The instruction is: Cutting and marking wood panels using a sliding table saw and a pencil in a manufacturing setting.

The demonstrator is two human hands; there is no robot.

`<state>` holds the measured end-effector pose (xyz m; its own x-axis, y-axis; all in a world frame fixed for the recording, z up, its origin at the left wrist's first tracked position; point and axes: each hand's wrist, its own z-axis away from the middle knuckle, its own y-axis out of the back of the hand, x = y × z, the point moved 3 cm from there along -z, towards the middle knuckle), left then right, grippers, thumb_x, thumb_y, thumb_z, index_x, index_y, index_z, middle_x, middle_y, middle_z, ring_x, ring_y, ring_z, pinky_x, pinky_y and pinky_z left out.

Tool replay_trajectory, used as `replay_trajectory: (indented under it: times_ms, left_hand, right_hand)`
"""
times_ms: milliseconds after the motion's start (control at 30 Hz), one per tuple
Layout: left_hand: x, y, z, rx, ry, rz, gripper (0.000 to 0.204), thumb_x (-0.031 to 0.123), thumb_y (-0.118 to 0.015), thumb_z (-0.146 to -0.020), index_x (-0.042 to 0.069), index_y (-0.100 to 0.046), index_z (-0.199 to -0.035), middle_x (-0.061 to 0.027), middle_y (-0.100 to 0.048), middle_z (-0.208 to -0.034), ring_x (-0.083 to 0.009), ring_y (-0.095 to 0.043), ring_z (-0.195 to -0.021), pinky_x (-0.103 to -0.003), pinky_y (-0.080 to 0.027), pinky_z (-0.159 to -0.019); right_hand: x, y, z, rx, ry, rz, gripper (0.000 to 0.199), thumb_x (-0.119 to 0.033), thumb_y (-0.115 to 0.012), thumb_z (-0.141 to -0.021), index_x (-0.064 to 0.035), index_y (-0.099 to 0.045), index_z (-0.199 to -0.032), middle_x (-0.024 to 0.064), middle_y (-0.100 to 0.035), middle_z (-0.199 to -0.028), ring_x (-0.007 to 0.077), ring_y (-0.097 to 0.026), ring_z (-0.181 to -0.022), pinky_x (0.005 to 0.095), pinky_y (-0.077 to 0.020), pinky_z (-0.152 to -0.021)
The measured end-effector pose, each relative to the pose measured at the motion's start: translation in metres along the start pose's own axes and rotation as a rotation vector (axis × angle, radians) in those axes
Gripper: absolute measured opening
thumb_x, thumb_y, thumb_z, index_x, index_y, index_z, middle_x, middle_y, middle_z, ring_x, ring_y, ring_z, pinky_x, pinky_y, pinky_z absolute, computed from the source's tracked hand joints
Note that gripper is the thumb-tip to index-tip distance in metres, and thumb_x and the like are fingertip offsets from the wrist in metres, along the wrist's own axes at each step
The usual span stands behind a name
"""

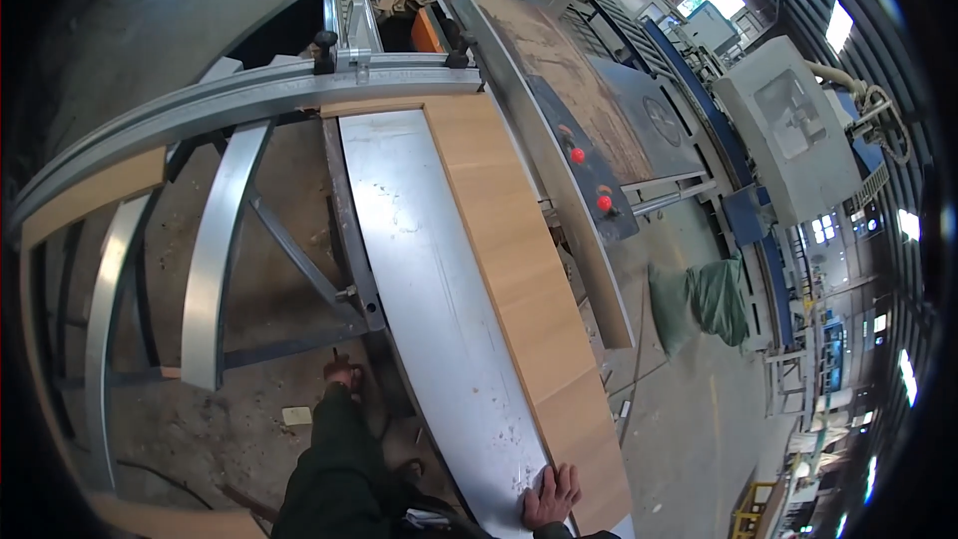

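At the far left, a curved pale wooden strip [90,195] lies along the outer metal frame [215,260], whose grey rails stand over a dusty concrete floor [269,409]. A small pale scrap [296,416] lies on that floor near the person's dark-sleeved left arm. The left hand [342,372] hangs low beside the edge of the bench, fingers curled; whether it grips anything cannot be told.

In the middle runs the long metal bench [419,279] of a sliding saw, shiny and scratched. On its right half lies a long light-brown wooden board [509,250], reaching from the cross fence [299,85] at the far end down to the near end. The right hand [552,496] rests flat and open on the near end, fingers spread across the seam where the board meets the bare metal.

Right of the board lies the grey machine top [559,70], dusted with sawdust, with a dark panel carrying two round red buttons [577,155]. Farther right, a green sack [714,299] sits on the floor, just beside a blue rail [718,130]. Beyond it stands a boxy pale grey machine housing [788,130]. Yellow framework [750,514] shows at the lower right.
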<state>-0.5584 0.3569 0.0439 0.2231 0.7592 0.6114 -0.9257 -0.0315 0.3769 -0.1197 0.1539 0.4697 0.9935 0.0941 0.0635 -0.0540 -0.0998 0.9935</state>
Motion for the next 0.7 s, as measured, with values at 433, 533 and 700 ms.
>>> replay_trajectory:
  times_ms: [433,533,700]
  left_hand:
    - [-0.085,-0.007,0.092,0.06,0.037,0.199,0.043,0.015,-0.075,-0.083,0.006,-0.07,-0.124,-0.0227,-0.073,-0.105,-0.0416,-0.072,-0.096,-0.05,-0.06,-0.082]
    - [-0.01,-0.077,0.075,-0.05,-0.133,0.165,0.039,0.025,-0.069,-0.087,0.009,-0.07,-0.122,-0.0231,-0.073,-0.109,-0.0404,-0.072,-0.094,-0.05,-0.059,-0.081]
    - [-0.04,-0.094,0.027,-0.029,-0.012,0.318,0.032,0.027,-0.066,-0.088,0.01,-0.074,-0.114,-0.0205,-0.074,-0.104,-0.0386,-0.072,-0.094,-0.047,-0.058,-0.081]
  right_hand:
    - [0.029,0.0,0.063,-0.079,0.033,-0.045,0.061,-0.034,-0.05,-0.098,-0.0049,-0.046,-0.152,0.0239,-0.035,-0.161,0.0445,-0.028,-0.15,0.0602,-0.0198,-0.119]
    - [0.058,-0.003,0.067,-0.086,-0.069,0.112,0.063,-0.041,-0.044,-0.101,-0.0022,-0.044,-0.151,0.0297,-0.03,-0.161,0.0465,-0.025,-0.15,0.06,-0.0209,-0.118]
    - [0.034,-0.007,0.073,-0.096,-0.07,0.071,0.066,-0.046,-0.037,-0.103,0.0002,-0.042,-0.15,0.0319,-0.027,-0.161,0.0463,-0.024,-0.151,0.0592,-0.018,-0.119]
